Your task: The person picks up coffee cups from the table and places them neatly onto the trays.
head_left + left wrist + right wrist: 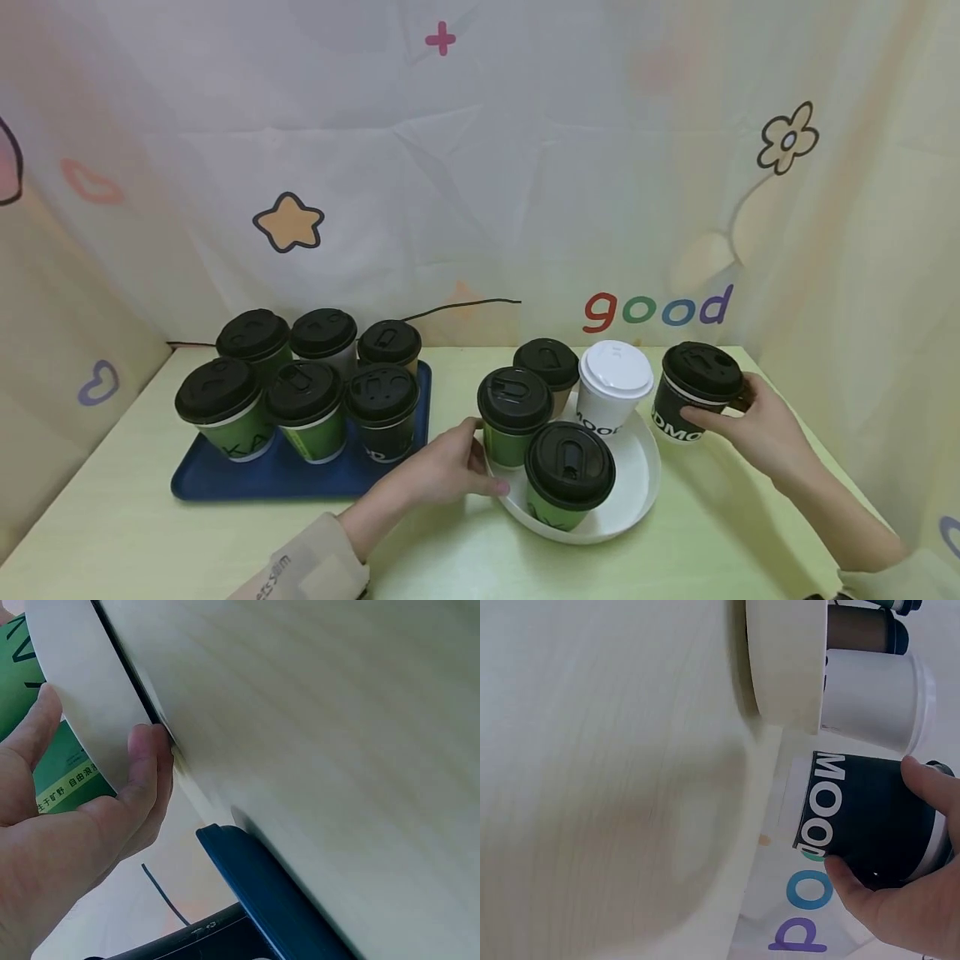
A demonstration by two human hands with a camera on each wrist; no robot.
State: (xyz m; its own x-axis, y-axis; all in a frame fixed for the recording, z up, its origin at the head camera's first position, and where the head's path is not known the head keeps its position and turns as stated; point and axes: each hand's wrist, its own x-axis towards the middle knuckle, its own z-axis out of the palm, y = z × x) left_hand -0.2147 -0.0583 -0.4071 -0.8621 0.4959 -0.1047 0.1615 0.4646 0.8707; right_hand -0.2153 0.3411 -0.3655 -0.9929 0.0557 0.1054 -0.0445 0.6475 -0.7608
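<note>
My right hand [767, 432] grips a black coffee cup [678, 408] with a black lid and white lettering. It holds the cup off the table, just right of a round white tray [637, 492]. On the tray's left rim is my left hand [448, 468], with the thumb over the wall and the fingers outside it. Several lidded cups stand on this tray: a white cup [609, 404] with a white lid, a brown cup [558, 403] partly hidden at the back, a green cup [508, 446] by my left fingers and another green cup [557, 510] in front.
A blue rectangular tray [255, 487] lies left of my left hand, bearing several black-lidded cups in two rows, among them a green cup [238, 429] and a black cup [386, 433]. Behind the pale table [420, 558] hangs a printed curtain [480, 192], with more curtain at both sides.
</note>
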